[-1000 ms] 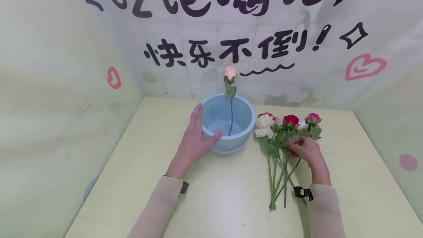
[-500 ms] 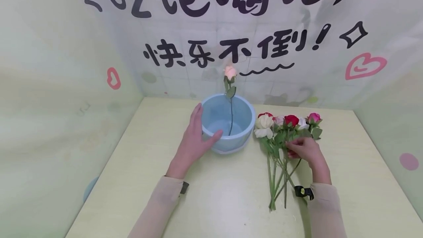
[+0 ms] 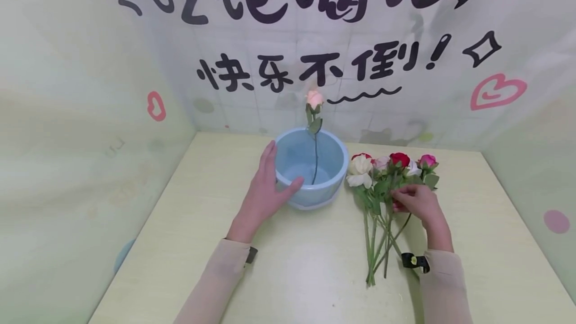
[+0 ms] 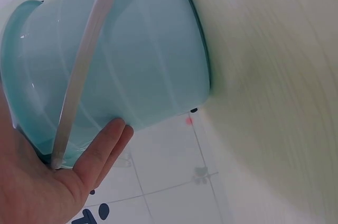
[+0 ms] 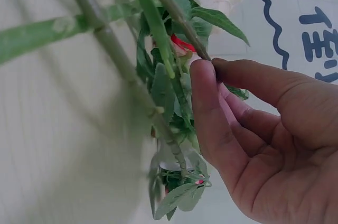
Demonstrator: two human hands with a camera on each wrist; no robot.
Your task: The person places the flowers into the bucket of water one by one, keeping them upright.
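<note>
A light-blue bucket (image 3: 310, 196) with a pale handle (image 4: 80, 76) stands at the back middle of the table. One pale pink rose (image 3: 314, 99) leans upright inside it, its bloom above the rim. My left hand (image 3: 263, 191) rests against the bucket's left side, fingers fairly straight along the outer wall and thumb at the front rim. Over the flower pile, my right hand (image 3: 418, 204) pinches the stem of a red rose (image 3: 399, 159) between thumb and forefinger; in the right wrist view that stem (image 5: 179, 18) runs up to the fingertips.
Beside the bucket lie several more roses, among them a white rose (image 3: 360, 166) and a deep pink rose (image 3: 428, 160), their green stems (image 3: 370, 254) crossing toward the front. A printed wall sheet (image 3: 252, 114) rises behind the table (image 3: 288, 274).
The red rose has shifted slightly up and right in the pile, its stem end swinging a little left, with my right hand on it. My left hand and the bucket stay put.
</note>
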